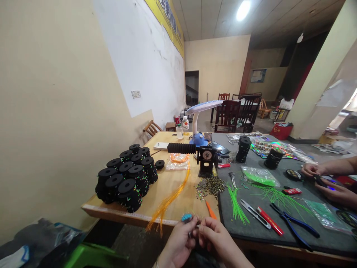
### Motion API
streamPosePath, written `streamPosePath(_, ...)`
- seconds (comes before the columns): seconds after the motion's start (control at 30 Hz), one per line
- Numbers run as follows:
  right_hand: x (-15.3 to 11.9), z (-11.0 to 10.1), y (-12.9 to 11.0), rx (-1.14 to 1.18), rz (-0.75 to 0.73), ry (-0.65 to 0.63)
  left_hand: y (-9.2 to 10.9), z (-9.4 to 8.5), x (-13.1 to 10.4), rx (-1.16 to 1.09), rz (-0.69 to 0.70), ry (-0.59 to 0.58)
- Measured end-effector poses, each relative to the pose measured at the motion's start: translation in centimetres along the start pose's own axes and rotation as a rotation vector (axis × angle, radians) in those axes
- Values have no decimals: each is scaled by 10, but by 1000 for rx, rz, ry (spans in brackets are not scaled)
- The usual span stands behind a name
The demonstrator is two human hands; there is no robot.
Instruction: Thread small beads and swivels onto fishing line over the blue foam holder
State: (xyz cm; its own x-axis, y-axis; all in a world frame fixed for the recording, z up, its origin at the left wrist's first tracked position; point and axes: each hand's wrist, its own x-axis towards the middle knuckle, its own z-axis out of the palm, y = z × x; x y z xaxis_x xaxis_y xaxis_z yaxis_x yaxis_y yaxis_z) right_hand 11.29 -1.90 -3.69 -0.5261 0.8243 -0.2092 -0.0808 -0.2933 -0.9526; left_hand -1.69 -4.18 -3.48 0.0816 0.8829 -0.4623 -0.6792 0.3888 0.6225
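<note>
Low in the head view, my left hand is closed, with a small bright blue item at its thumb and fingertip. My right hand is pinched close beside it, and the fingertips of both nearly meet. Whatever lies between the right fingertips is too small to name. Just beyond the hands are an orange pointed tool and a pile of small metallic and coloured pieces. Orange strands hang over the table's front edge. A black device with a ribbed roll stands behind the pile.
Stacked black foam spools fill the table's left. On the grey mat lie green strands, snips, a red lighter and blue-handled pliers. A lamp stands behind. Another person's hands work at the right.
</note>
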Motion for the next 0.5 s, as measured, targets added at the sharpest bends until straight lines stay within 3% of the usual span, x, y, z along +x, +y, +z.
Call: streamPosePath(0.5, 0, 5, -4, 11, 33, 36, 0, -1, 1, 30, 19, -12)
